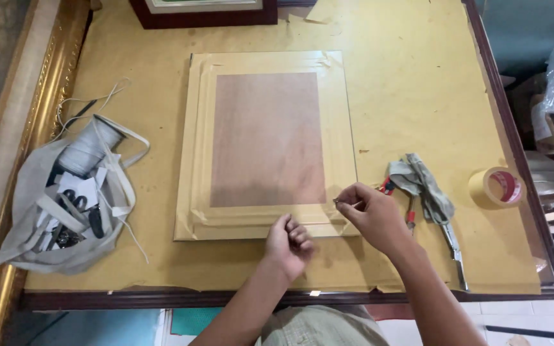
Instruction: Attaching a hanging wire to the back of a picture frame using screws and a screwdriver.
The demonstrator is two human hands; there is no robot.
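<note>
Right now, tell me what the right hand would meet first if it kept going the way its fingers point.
The right hand pinches something small, pointing left just above the picture frame's back. Going straight on, it would cross the frame's lower border; the curled left hand lies nearer the person, probably clear, though depth is unclear.

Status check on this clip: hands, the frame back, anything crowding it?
Right hand pinching a small metal piece at the frame back's lower right corner. Left hand fisted at its lower edge. Pliers just right, apart.

Single head-worn view, looking steeply down from above at near range onto paper-covered worktable (418, 96); person's forearms enter from bottom edge, table's far edge cropped at top. No second view.
</note>
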